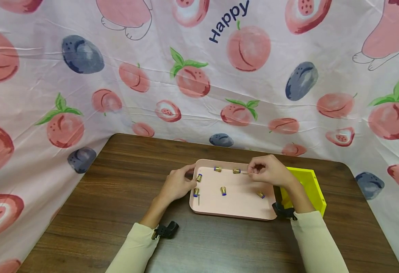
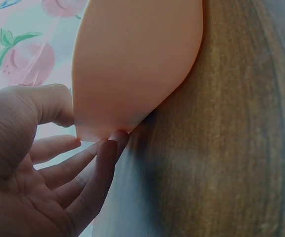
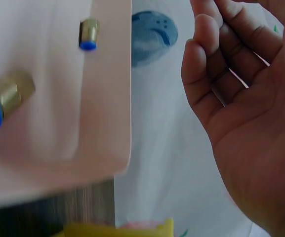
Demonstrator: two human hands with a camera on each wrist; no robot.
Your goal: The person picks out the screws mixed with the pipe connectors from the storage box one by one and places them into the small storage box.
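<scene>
Pink tray (image 1: 240,206) strewn with brass blue-tipped fittings (image 1: 223,190), left hand (image 1: 178,185) gripping its nine o'clock rim, right hand (image 1: 267,170) at one o'clock pinching something thin, too small to identify

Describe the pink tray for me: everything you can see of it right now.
The pink tray is a shallow rectangle with rounded corners and a low raised rim, plastic by its look. It lies flat on the wooden table, a yellow box just off its right end. Six small brass fittings with blue ends lie scattered inside. The left hand grips its left rim.
</scene>
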